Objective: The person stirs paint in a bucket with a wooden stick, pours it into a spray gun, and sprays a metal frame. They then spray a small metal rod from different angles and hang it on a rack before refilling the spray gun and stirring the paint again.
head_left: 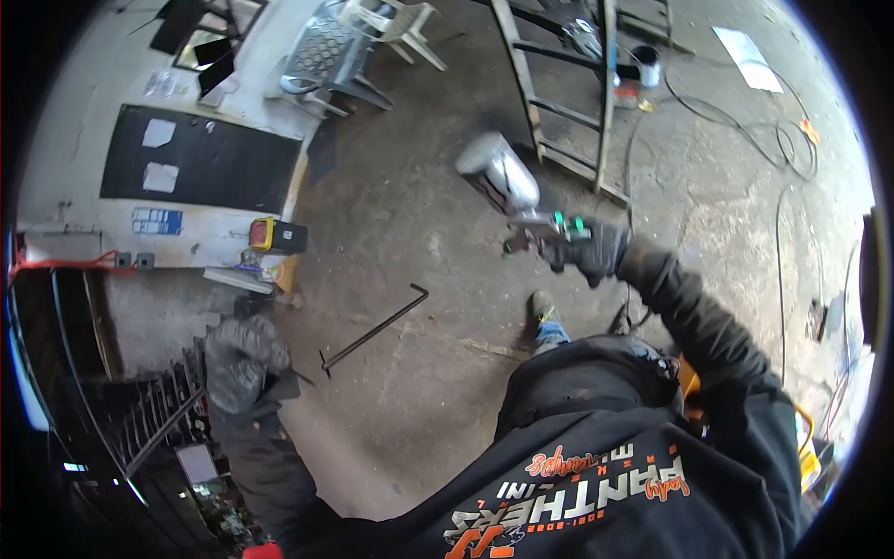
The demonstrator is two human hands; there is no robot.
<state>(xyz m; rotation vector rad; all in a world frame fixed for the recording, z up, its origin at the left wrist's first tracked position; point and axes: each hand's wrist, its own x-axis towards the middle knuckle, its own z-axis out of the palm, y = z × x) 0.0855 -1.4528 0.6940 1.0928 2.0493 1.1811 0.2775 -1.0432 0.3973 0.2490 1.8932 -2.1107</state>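
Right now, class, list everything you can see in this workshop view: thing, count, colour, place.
spray gun: 1, silver cup, held above the floor, centre
bent rod: 1, dark, lying on the concrete floor
ladder frame: 1, grey metal, top centre
plastic chairs: at least 2, white and grey, top, by the wall
can: 1, pale, beside the ladder frame
cables: several, dark, looped on the floor, right
box: 1, yellow and black, by the wall
board: 1, black with pale papers, on the wall, left
metal grille: 1, dark, lower left
right hand: 1, dark glove, grip closed on the spray gun
left hand: 1, grey glove, beside the metal grille
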